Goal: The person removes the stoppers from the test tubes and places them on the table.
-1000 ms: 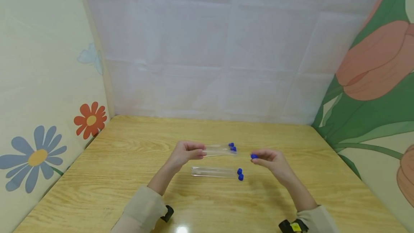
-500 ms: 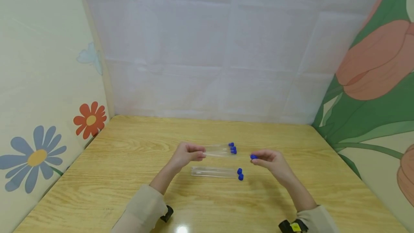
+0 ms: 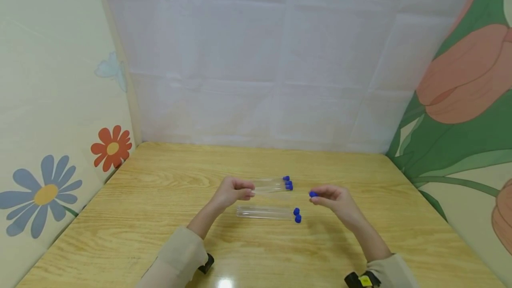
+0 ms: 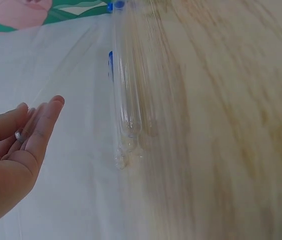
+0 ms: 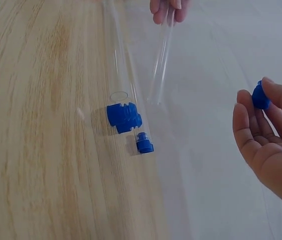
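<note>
My left hand (image 3: 232, 191) pinches a clear test tube (image 5: 161, 60) between thumb and fingers near its rounded end. The tube is held up off the table, its other end pointing toward my right hand (image 3: 338, 202). A small blue cap (image 5: 260, 96) is pinched between the thumb and fingertips of that right hand. A gap separates cap and tube. Behind the held tube lie several test tubes (image 3: 269, 186) with blue caps (image 3: 289, 183) at their right ends. Closer to me, more clear tubes (image 3: 262, 212) lie side by side, with two blue caps (image 3: 297, 215) at their right ends.
All this lies on a wood-grain table (image 3: 160, 234). A white cloth backdrop (image 3: 240, 57) stands along its far edge. Flower-patterned panels flank it, a left panel (image 3: 60, 101) and a right panel (image 3: 460, 146).
The left hand has come slightly lower and nearer with its tube, showing more of the capped tubes behind. The right hand with the cap has barely moved.
</note>
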`<act>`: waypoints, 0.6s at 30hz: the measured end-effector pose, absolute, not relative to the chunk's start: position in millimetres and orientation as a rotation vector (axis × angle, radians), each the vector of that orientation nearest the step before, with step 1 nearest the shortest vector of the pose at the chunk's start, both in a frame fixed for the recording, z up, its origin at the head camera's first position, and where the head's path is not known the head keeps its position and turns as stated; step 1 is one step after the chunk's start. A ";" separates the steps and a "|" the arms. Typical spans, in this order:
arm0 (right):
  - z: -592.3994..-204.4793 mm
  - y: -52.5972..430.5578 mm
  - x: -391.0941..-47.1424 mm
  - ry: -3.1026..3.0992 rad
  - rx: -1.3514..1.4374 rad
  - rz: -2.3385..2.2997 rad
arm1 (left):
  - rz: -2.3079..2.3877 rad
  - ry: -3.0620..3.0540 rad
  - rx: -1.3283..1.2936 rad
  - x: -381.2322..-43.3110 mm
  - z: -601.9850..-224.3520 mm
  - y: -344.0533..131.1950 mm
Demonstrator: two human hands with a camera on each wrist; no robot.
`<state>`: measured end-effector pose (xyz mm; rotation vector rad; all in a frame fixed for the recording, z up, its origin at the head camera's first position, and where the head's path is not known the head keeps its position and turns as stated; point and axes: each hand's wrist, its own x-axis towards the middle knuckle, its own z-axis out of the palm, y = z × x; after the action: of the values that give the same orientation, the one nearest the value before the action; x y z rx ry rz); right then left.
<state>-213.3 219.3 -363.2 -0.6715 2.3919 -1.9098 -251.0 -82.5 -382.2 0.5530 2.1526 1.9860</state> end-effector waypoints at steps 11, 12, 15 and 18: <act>-364.6 220.5 -214.0 2.373 -0.687 -1.931 | 1.934 2.217 0.529 -254.4 -384.9 -80.8; -364.6 220.6 -214.0 2.373 -0.685 -1.930 | 1.928 2.224 0.532 -254.9 -385.5 -80.6; -364.3 220.5 -213.8 2.376 -0.669 -1.921 | 1.914 2.251 0.534 -255.8 -386.8 -80.1; -363.9 220.2 -213.5 2.386 -0.654 -1.910 | 1.903 2.276 0.541 -256.8 -388.8 -79.4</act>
<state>-213.5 220.2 -363.9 -0.6542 2.3861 -1.9104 -256.8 -79.4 -388.8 0.5413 2.2757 1.9026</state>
